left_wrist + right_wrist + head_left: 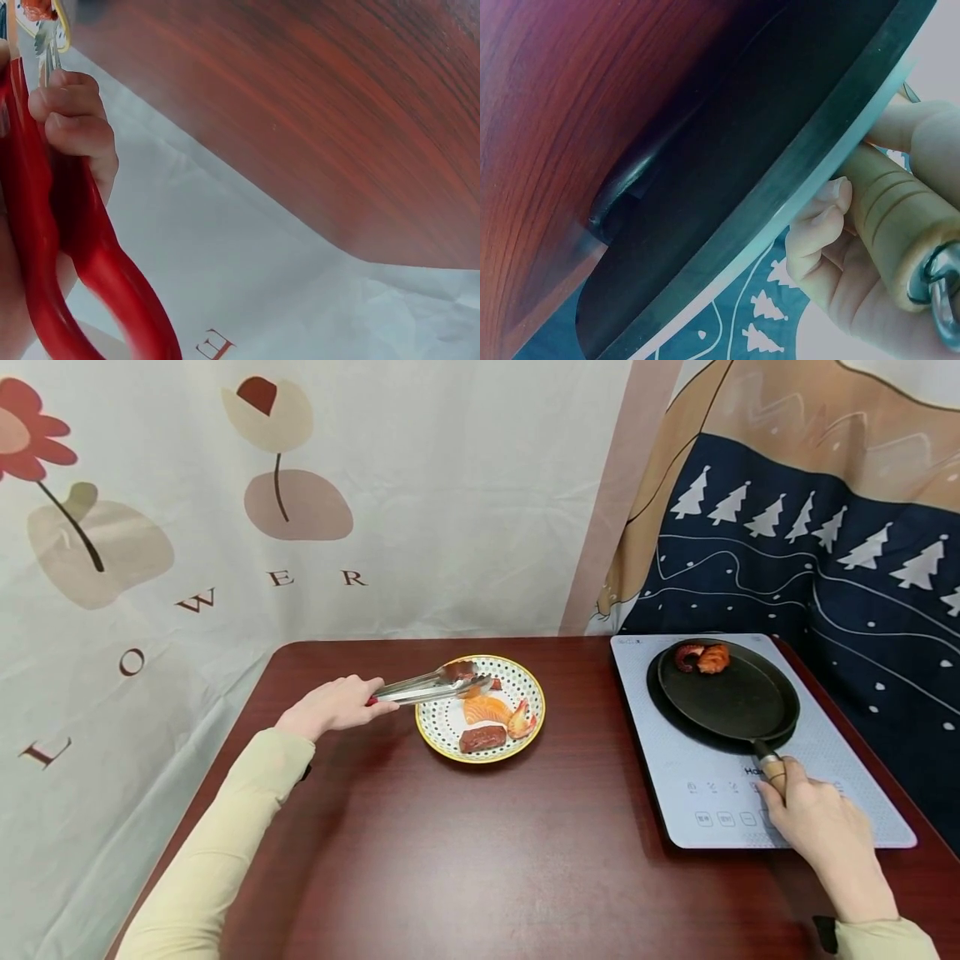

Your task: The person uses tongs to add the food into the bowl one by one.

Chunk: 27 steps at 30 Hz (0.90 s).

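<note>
Head view: my left hand (337,703) grips the metal tongs (423,689), fingers curled round their red handles (120,289). The tongs reach over the far part of a dotted plate (433,720) with a yellow rim, which stands on the red-brown table (525,868). On the plate lie an orange striped slice (483,709), a shrimp (519,722) just beside it and a dark brown piece of meat (483,740) nearest me. (Whether the tips pinch any food, I cannot tell.) My right hand (817,818) is closed around the wooden handle (773,774) of a black pan (738,706). The pan rests on a white cooker (663,793), to the right of the plate and well apart from it. A curled tentacle (684,657) and a reddish-brown piece of food (713,658) lie side by side near the pan's far edge.

Left wrist view: my fingers are clamped on the red handles, which spread toward their near ends. A corner of the plate shows at upper left, and the pale curtain (195,262) lies beyond the table edge.

Right wrist view: my fingers wrap the grooved wooden handle, a metal ring (943,311) at its end. The cooker's dark underside shows alongside.
</note>
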Each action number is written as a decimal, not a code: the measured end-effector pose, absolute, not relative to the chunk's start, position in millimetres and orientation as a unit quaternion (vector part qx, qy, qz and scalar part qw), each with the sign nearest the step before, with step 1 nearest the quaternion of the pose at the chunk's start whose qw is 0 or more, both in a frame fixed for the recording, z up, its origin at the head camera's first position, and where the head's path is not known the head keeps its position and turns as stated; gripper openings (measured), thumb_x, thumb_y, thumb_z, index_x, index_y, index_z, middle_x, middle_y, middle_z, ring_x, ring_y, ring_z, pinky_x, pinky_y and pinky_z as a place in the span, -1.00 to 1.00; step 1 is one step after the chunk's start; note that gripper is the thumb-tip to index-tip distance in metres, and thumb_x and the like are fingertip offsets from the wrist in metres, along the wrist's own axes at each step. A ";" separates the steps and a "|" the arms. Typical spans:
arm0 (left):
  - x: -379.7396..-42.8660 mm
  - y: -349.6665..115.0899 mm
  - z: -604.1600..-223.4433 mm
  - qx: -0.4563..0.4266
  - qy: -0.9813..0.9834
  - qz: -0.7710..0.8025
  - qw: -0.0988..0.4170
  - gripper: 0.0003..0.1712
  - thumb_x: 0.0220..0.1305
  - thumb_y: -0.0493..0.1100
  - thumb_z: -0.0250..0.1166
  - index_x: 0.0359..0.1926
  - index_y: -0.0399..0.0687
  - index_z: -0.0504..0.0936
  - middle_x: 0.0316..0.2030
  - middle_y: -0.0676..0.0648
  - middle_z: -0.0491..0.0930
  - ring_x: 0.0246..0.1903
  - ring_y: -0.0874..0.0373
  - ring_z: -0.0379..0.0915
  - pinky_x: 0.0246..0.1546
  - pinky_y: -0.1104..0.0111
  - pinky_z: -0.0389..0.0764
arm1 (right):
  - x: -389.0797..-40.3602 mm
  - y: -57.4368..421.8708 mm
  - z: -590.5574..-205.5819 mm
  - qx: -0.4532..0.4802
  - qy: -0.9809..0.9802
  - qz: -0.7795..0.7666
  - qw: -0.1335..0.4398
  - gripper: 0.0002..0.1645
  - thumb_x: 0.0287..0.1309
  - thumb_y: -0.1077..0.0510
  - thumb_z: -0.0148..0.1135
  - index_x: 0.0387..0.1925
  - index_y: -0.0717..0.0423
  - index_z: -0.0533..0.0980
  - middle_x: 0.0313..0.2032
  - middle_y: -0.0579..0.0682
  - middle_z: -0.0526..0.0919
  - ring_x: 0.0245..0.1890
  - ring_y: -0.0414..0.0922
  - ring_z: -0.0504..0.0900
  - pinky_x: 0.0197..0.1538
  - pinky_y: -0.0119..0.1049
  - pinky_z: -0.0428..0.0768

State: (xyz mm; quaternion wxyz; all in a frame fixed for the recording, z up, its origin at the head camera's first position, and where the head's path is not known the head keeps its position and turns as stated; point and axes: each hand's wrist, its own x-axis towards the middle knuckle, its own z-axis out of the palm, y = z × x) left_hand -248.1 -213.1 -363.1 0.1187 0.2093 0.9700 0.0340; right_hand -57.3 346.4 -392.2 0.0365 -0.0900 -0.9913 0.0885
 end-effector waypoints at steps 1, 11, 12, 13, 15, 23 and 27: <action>-248.0 -211.9 -363.4 0.209 0.969 0.041 0.123 -0.55 0.24 0.19 0.10 -0.25 -0.13 0.46 -0.59 -0.04 0.47 -0.55 0.14 0.39 -0.42 0.25 0.41 | -57.3 346.4 -392.3 -0.090 -0.991 0.088 0.037 -0.41 0.11 0.12 0.21 -0.02 0.51 0.25 -0.40 0.60 0.49 -0.60 0.29 0.49 -0.66 0.01 0.32; -243.8 -208.1 -369.6 0.216 0.963 0.060 0.149 -0.61 0.28 0.12 0.09 -0.25 -0.15 0.42 -0.61 -0.03 0.37 -0.57 0.15 0.35 -0.47 0.33 0.33 | -58.0 346.8 -392.1 -0.089 -0.991 0.091 0.034 -0.42 0.12 0.12 0.20 -0.01 0.49 0.25 -0.41 0.59 0.50 -0.61 0.27 0.49 -0.67 0.00 0.32; -243.1 -208.2 -370.0 0.216 0.964 0.058 0.147 -0.61 0.28 0.13 0.10 -0.25 -0.14 0.41 -0.61 -0.03 0.38 -0.57 0.15 0.35 -0.47 0.33 0.34 | -58.1 346.9 -392.0 -0.089 -0.991 0.091 0.036 -0.42 0.12 0.12 0.20 -0.02 0.49 0.25 -0.41 0.59 0.50 -0.62 0.27 0.49 -0.67 0.00 0.31; -242.2 -208.1 -370.4 0.218 0.964 0.055 0.144 -0.61 0.27 0.12 0.10 -0.25 -0.14 0.41 -0.61 -0.04 0.39 -0.58 0.15 0.35 -0.47 0.32 0.35 | -58.2 346.9 -391.9 -0.089 -0.991 0.091 0.037 -0.42 0.12 0.12 0.20 -0.02 0.49 0.25 -0.42 0.59 0.50 -0.62 0.27 0.49 -0.67 0.00 0.31; -240.3 -207.9 -371.6 0.226 0.964 0.050 0.130 -0.63 0.27 0.10 0.11 -0.27 -0.15 0.41 -0.62 -0.05 0.41 -0.60 0.15 0.35 -0.49 0.31 0.36 | -58.5 347.1 -391.5 -0.090 -0.991 0.090 0.036 -0.42 0.12 0.12 0.20 -0.01 0.48 0.25 -0.41 0.59 0.50 -0.62 0.27 0.49 -0.67 0.00 0.31; -235.1 -205.9 -383.3 0.268 0.963 0.022 0.031 -0.68 0.26 0.03 0.17 -0.36 -0.15 0.42 -0.70 -0.04 0.42 -0.70 0.13 0.32 -0.59 0.24 0.42 | -58.4 346.9 -391.4 -0.090 -0.991 0.090 0.036 -0.44 0.12 0.11 0.20 -0.03 0.47 0.26 -0.42 0.59 0.50 -0.61 0.29 0.49 -0.67 0.00 0.31; -233.8 -205.3 -385.2 0.272 0.962 0.019 0.015 -0.68 0.25 0.03 0.18 -0.38 -0.14 0.41 -0.71 -0.04 0.42 -0.72 0.11 0.31 -0.62 0.22 0.41 | -57.7 346.6 -391.2 -0.092 -0.991 0.091 0.030 -0.44 0.13 0.11 0.20 -0.02 0.46 0.26 -0.41 0.59 0.50 -0.62 0.27 0.49 -0.67 -0.01 0.31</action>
